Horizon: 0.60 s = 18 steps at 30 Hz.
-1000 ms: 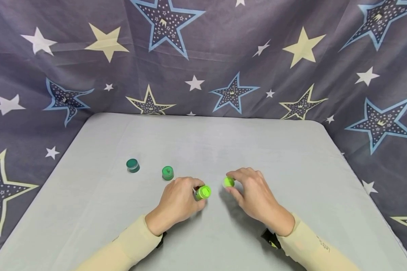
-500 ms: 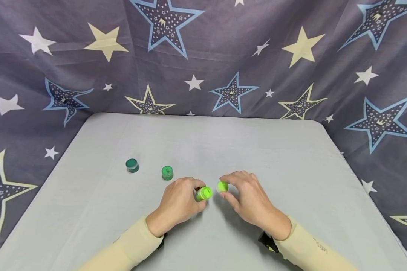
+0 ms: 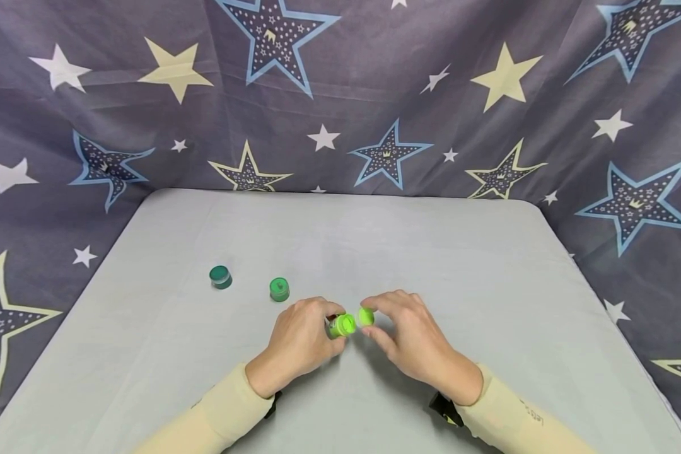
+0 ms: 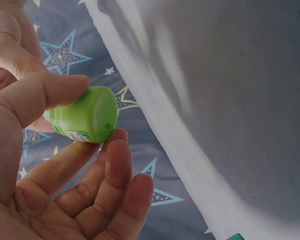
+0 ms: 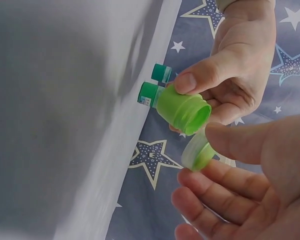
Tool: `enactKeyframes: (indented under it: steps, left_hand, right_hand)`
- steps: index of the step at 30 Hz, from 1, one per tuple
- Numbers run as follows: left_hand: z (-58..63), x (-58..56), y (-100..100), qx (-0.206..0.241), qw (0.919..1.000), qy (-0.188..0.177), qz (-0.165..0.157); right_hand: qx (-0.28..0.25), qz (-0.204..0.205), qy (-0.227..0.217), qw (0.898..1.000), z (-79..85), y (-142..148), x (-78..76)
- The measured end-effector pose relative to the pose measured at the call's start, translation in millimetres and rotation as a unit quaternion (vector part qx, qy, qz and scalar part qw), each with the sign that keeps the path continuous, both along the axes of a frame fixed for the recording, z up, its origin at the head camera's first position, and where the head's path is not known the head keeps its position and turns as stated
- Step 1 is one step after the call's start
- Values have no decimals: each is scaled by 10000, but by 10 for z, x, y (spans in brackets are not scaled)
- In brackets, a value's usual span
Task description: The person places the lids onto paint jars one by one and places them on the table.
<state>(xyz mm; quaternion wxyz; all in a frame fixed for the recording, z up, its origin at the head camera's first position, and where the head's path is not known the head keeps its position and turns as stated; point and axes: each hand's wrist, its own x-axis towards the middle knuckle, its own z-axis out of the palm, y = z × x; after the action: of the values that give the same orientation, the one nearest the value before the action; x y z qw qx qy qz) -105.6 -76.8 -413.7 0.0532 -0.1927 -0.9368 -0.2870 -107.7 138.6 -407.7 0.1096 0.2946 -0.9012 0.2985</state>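
Observation:
My left hand (image 3: 302,335) holds a small light-green paint jar (image 3: 340,325) between thumb and fingers. The jar is tilted, its uncovered mouth toward the right hand; in the right wrist view the jar (image 5: 180,107) shows a threaded neck with green inside. My right hand (image 3: 417,340) pinches a lid (image 3: 366,316), whitish at the rim with light green inside. In the right wrist view the lid (image 5: 197,151) is close beside the jar's mouth; whether they touch I cannot tell. The left wrist view shows the jar's rounded base (image 4: 102,115) and part of a label.
A dark teal jar (image 3: 220,277) and a mid-green jar (image 3: 279,289) stand on the pale grey table (image 3: 340,246), left of and beyond the hands. A dark curtain with stars (image 3: 340,94) hangs behind the table and along its sides.
My right hand has moved left with the lid, closing the gap to the jar's mouth. The left hand and its jar have barely shifted. The two other jars stay put.

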Motion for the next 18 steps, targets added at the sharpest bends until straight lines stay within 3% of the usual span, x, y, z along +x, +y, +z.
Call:
enactKeyframes:
  steps: [18]
  left_hand:
    - [-34, -2, 24, 64, 9999, -3, -89]
  right_hand:
    - [-28, 218, -166, 9996, -27, -48, 32]
